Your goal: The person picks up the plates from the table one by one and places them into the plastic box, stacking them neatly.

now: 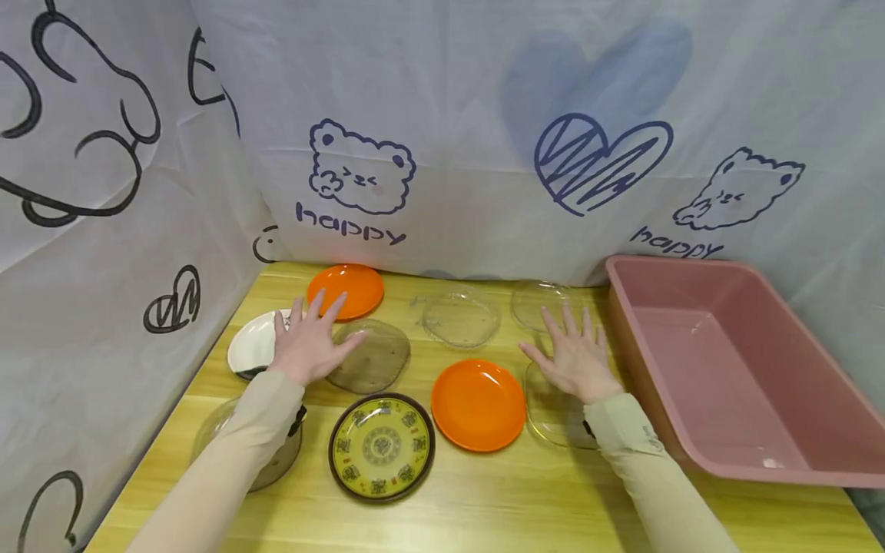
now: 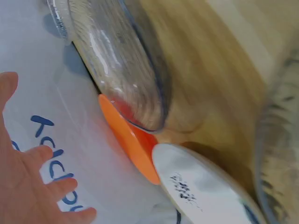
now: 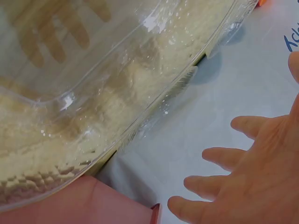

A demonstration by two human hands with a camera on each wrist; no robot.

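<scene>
My left hand (image 1: pixel 309 343) hovers with spread fingers between a white plate (image 1: pixel 250 346) and a smoky see-through dish (image 1: pixel 376 357). An orange plate (image 1: pixel 359 288) lies just beyond its fingertips. Another see-through dish (image 1: pixel 280 468) is partly covered by my left forearm. Fingers apart, my right hand (image 1: pixel 575 357) is above a clear dish (image 1: pixel 546 415), which the hand and sleeve partly hide. Past its fingertips lies one more clear dish (image 1: pixel 535 303). Neither hand holds anything. Both palms and their straight fingers also show in the wrist views.
Between the arms lie a second orange plate (image 1: pixel 478 405) and a patterned yellow-green plate (image 1: pixel 382 448) with a dark rim. A clear scalloped dish (image 1: pixel 461 316) sits near the back. A pink basin (image 1: pixel 719 384) stands at right. Printed white cloth (image 1: pixel 470 153) hangs behind the wooden table (image 1: pixel 498 507).
</scene>
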